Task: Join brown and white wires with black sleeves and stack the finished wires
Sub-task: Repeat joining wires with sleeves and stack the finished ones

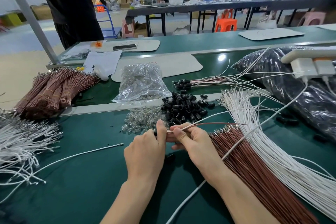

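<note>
Head view: both of my operator's hands meet over the green bench [81, 196], close in front of the camera. The left hand [145, 151] is curled, thumb up, gripping a small dark piece at its fingertips. It looks like a black sleeve [155, 133], though the fingers hide most of it. The right hand [192, 143] pinches a brown wire [218, 124] and a white wire [218, 113] together between thumb and forefinger, their near ends pointing into the left hand's grip. Both wires trail away to the right, the white one rising above the brown.

Just beyond the hands lies the loose pile of black sleeves [183, 107], with a scatter of clear glass pieces [141, 120] touching its left side. Behind that sits a clear bag [141, 82] of the same pieces. The finished wires [209, 81] lie farther back, sleeved ends bunched to the left and tails fanned to the right, toward a large black bag [300, 92].

Under and beside the right forearm lies a long loose sheaf of brown wires [254, 169], and a sheaf of white wires [272, 142] lies along its right side. On the far left I see tied brown bundles [54, 92] and a tangled white heap [21, 142]. One single white wire [81, 154] lies apart on the bench, left of the hands.
</note>
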Motion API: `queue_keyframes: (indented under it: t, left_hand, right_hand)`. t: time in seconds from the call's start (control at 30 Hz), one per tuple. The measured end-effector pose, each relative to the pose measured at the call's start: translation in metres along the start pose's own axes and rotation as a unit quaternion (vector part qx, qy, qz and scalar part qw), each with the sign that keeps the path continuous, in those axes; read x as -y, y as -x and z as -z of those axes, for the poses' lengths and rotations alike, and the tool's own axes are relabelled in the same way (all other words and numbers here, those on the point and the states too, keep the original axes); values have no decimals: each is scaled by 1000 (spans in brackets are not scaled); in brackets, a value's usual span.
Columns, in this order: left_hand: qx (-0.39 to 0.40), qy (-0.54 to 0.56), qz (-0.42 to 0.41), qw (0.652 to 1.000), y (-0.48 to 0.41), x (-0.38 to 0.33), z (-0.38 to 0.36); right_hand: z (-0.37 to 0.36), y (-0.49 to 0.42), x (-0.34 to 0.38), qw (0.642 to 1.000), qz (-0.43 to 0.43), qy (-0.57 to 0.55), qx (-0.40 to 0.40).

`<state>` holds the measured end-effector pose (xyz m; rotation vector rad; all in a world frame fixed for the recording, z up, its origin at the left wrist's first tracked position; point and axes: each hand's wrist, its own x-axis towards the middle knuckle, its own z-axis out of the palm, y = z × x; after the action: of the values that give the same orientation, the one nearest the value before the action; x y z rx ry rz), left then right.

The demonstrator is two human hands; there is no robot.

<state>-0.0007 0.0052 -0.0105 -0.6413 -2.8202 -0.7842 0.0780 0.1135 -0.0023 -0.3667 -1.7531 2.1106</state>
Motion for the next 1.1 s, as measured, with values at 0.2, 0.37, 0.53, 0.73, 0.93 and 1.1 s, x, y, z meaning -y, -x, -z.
queue_keyframes:
  t: [0.2, 0.37, 0.53, 0.73, 0.93, 1.1]
  left_hand:
    - [-2, -32, -15, 999, 0, 1, -2]
    - [-3, -38, -3, 999, 1, 0, -2]
    - [-16, -29, -7, 999, 0, 0, -3]
    - [-34, 96, -8, 995, 2, 0, 1]
    - [-39, 104, -31, 993, 3, 1, 4]
    - [-27, 81, -34, 996, 3, 2, 5]
  right_hand:
    - [0, 0, -1, 1000, -11, -6, 7]
    - [0, 1, 0, 1000, -18, -9, 6]
    - [-1, 1, 1, 1000, -22, -14, 2]
    - [1, 0, 5, 998, -29, -54, -2]
    - [2, -1, 5, 998, -24, -66, 7]
    - [4, -2, 3, 997, -26, -72, 13]
